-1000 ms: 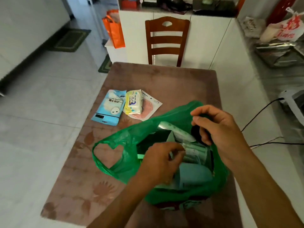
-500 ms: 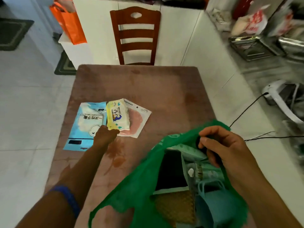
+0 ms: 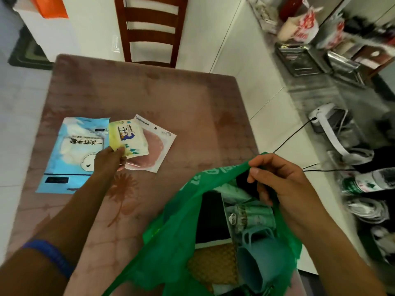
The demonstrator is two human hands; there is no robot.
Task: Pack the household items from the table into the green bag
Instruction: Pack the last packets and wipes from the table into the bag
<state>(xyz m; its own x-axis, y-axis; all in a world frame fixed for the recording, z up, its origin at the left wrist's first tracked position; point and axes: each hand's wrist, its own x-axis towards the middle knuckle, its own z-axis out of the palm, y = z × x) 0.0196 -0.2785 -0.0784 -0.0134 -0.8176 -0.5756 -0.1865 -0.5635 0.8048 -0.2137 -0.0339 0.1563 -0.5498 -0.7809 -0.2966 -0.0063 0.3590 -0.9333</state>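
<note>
The green bag [image 3: 179, 223] stands open at the near right of the table, with a blue cup [image 3: 256, 261], a green packet and a woven pad inside. My right hand [image 3: 277, 182] pinches the bag's far rim and holds it open. My left hand [image 3: 109, 161] grips the near corner of a yellow wipes pack [image 3: 128, 137], which lies on a white-and-pink flat packet [image 3: 158, 146]. A light blue packet [image 3: 72, 150] lies flat just left of them.
The brown patterned table [image 3: 171, 99] has a wooden chair [image 3: 149, 28] at its far end. A black cable [image 3: 286, 142] and a white appliance [image 3: 327, 124] lie on the floor to the right, beside bottles and clutter. An orange bag [image 3: 49, 7] sits at far left.
My left hand left the bag, reached across to the packets on the left and closed on the yellow wipes pack. My right hand kept hold of the bag's rim.
</note>
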